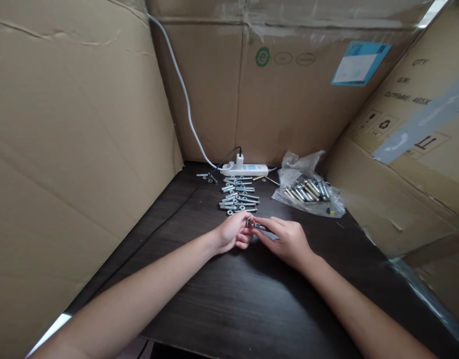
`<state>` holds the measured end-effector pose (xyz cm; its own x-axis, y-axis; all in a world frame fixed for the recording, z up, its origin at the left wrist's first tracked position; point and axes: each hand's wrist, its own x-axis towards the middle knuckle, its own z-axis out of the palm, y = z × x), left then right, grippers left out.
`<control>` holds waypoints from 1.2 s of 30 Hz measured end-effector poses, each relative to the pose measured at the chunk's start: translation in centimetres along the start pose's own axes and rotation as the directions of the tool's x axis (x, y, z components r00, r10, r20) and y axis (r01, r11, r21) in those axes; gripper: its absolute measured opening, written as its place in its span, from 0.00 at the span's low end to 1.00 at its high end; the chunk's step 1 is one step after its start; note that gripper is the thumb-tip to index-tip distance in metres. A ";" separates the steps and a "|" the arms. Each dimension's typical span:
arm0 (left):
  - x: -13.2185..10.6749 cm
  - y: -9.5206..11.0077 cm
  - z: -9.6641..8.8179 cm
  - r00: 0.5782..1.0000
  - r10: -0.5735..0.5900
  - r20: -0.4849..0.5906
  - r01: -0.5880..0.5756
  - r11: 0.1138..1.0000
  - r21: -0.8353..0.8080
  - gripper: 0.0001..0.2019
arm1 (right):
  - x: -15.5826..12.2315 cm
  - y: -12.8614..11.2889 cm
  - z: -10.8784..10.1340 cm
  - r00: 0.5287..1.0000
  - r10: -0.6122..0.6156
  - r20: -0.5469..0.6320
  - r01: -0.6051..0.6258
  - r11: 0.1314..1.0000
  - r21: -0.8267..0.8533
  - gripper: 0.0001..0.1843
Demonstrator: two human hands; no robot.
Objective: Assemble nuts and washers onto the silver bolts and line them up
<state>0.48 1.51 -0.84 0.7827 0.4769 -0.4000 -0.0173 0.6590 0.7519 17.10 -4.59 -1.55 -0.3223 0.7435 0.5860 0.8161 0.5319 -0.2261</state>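
While my hands meet low over the dark table (229, 299), one bolt (256, 225) sits between them.
My left hand (232, 234) pinches one end and my right hand (287, 240) closes fingertips on the other, probably to steady it, just short of the row of bolts (237, 195).

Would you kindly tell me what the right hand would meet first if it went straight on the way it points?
The right hand points left, so probably the left hand, just past the bolt both pinch.
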 end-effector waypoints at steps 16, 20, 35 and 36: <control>-0.4 -0.2 0.7 0.995 0.077 0.069 -0.075 0.997 -0.037 0.06 | 0.1 -0.2 -0.2 0.998 0.061 0.005 -0.061 0.998 -0.001 0.16; -0.4 -0.3 0.8 0.997 0.055 0.062 -0.053 0.998 -0.030 0.06 | 0.1 -0.2 -0.3 0.997 0.075 0.008 -0.075 0.997 0.006 0.16; -0.2 0.1 0.2 1.000 0.023 0.008 -0.023 0.997 -0.076 0.07 | 0.1 0.2 -0.4 0.996 0.093 -0.015 -0.092 0.995 0.034 0.13; -0.2 0.1 0.2 1.000 0.028 0.008 -0.028 0.997 -0.071 0.07 | 0.1 0.1 -0.4 0.996 0.087 -0.011 -0.087 0.995 0.043 0.13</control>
<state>0.50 1.34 -0.60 0.7869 0.4907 -0.3742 -0.0829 0.6850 0.7238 17.37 -4.59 -1.22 -0.2444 0.7825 0.5727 0.8197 0.4822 -0.3092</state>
